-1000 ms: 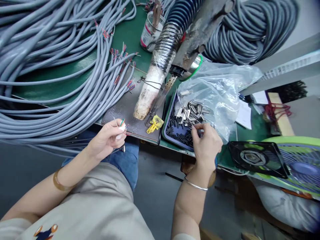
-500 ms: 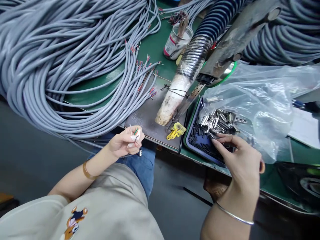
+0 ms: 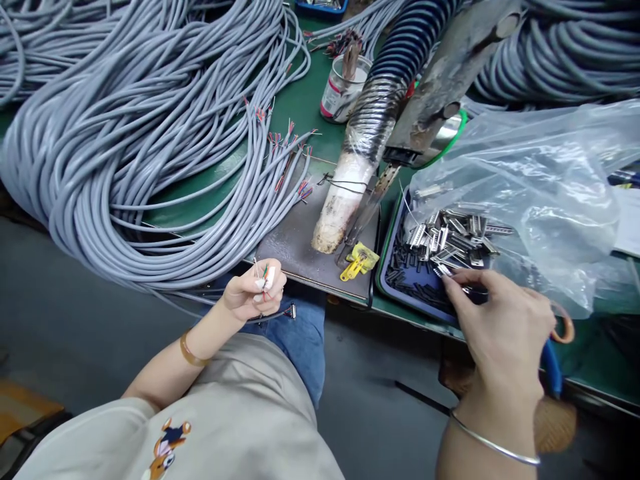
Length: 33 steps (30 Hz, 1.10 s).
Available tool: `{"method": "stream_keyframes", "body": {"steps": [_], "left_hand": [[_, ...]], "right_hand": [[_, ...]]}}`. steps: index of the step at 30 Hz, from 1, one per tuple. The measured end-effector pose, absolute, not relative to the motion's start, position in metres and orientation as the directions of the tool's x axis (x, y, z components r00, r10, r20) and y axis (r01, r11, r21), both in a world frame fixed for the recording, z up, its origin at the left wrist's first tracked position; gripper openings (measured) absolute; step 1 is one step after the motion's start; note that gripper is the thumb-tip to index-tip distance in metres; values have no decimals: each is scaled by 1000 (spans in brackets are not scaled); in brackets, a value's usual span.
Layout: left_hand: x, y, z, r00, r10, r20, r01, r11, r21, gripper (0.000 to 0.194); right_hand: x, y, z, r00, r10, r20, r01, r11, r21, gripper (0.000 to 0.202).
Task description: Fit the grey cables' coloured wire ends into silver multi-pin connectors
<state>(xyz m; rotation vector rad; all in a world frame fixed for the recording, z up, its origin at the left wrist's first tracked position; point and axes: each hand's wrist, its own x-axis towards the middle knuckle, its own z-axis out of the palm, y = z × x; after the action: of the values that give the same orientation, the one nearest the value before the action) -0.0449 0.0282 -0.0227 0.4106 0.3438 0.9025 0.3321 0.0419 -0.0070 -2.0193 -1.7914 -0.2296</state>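
Note:
My left hand [image 3: 256, 292] is closed, pinching the bared end of a grey cable; thin wires [image 3: 265, 273], among them white, green and red, stick out between the fingers. Just beside it, over my lap, a cable ends in a small connector [image 3: 291, 311] with a row of pins. At the right my right hand [image 3: 503, 327] reaches to the tray [image 3: 383, 270], thumb and forefinger pinched on a small metal connector [image 3: 442, 269]. A pile of similar metal connectors [image 3: 450, 237] fills the tray's middle, with short black tubes [image 3: 415, 290] around it.
Grey cables [image 3: 165, 127] cover the left of the green table. A ribbed hose [image 3: 387, 100] with a white end slants over a dark board [image 3: 295, 233], beside a metal arm [image 3: 440, 87]. Nearby are a yellow piece [image 3: 357, 263], a jar [image 3: 343, 90] and a plastic bag [image 3: 530, 173].
The view has shifted slightly. My right hand has stayed low at the connectors in the tray, and a metal connector now shows at its fingertips. The connector beside my left hand is more exposed.

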Motion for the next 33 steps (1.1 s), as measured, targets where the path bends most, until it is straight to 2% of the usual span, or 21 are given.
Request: {"method": "stream_keyframes", "body": {"steps": [4,7,10,15,19,22,24,27,29,31,33], "left_hand": [[-44,29,-17,557,816,-157,-662,550,510,56],[-36,29,-5,509,821,-258,-573,547,610,47],[-23,27,8,432,830,-353,-421,532,735,38],[-4,25,17,389,869,-306,-315,438,842,35],[0,26,14,379,886,-268,-287,388,876,30],[1,26,11,359,893,-270,-266,376,888,29],[1,25,10,349,895,-279,-257,377,890,29],[2,24,10,331,899,-285,-255,377,891,31],[2,24,10,322,905,-277,-272,369,889,32],[3,24,12,316,911,-266,-293,360,886,33],[3,25,13,302,917,-262,-307,353,884,35]], "right_hand": [[332,42,-8,190,925,330,961,-107,-255,19],[323,38,-1,181,893,412,957,-64,-282,19],[307,27,10,208,821,532,931,0,-364,22],[269,6,26,335,619,710,853,122,-508,22],[234,1,31,415,384,825,847,169,-505,18],[210,-1,31,469,309,828,805,236,-544,18],[198,-4,29,505,379,775,723,304,-620,16],[186,-14,22,453,661,598,542,329,-774,17],[180,-21,15,355,795,492,490,290,-822,16],[176,-25,7,274,826,492,535,294,-792,12],[172,-26,0,201,800,565,622,342,-705,15]]}}
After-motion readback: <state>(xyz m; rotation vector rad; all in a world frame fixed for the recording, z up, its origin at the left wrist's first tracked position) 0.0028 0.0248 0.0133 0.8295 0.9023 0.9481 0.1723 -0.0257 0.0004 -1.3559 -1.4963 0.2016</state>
